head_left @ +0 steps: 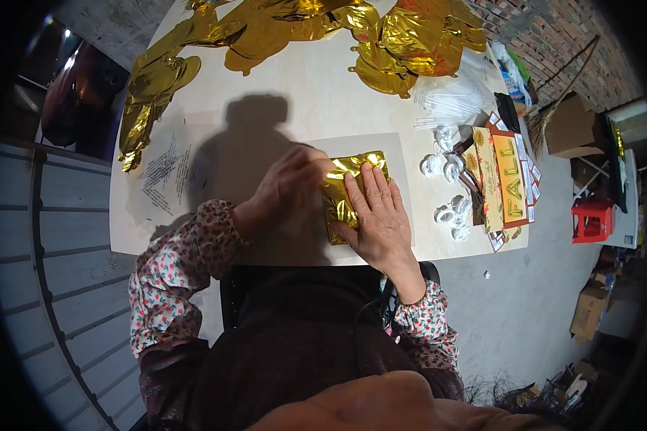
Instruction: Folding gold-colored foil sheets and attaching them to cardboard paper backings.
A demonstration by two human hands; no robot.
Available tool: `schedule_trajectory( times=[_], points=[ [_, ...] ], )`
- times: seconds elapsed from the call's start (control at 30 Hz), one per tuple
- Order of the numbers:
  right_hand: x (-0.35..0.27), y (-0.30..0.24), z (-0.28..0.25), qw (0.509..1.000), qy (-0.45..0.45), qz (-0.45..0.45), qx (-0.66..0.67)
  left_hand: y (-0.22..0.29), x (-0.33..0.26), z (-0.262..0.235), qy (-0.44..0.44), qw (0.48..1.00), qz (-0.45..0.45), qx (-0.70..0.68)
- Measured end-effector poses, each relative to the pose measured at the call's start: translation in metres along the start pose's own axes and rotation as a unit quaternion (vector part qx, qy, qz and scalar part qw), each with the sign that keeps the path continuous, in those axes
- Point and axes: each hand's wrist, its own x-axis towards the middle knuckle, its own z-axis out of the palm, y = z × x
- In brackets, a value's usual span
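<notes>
A folded packet of shiny gold foil (341,210) lies near the table's front edge, on a pale translucent sheet (401,154). My right hand (381,223) rests flat on the packet's right side, fingers stretched out and slightly apart. At the packet's upper left edge is my left hand (292,181), bent inward and smeared by motion. Its fingertips are too blurred to show whether they pinch the foil. Flat, deflated gold foil balloons (266,39) lie along the far side of the table, with more crumpled gold foil (417,43) at the far right.
On the table's right are clear bundled straws (449,100), several coils of white ribbon (453,169) and printed autumn-coloured cards (509,179). A printed translucent sheet (167,169) lies at left. Beyond the table stand a red stool (592,221) and a cardboard box (574,129).
</notes>
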Motion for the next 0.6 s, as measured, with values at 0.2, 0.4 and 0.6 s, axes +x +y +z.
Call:
schedule_trajectory(
  times=[0.2,0.4,0.6],
  points=[
    [0.001,-0.002,0.000,1.000,0.002,0.003,0.002,-0.014,-0.006,0.002,-0.003,1.000,0.028,0.012],
    [0.001,-0.003,-0.001,1.000,0.005,0.015,0.016,0.002,-0.001,-0.011,-0.041,0.999,0.011,0.028],
    [0.001,0.000,0.002,1.000,-0.006,0.018,0.002,0.030,-0.006,0.005,-0.150,0.983,-0.056,0.085]
  ],
)
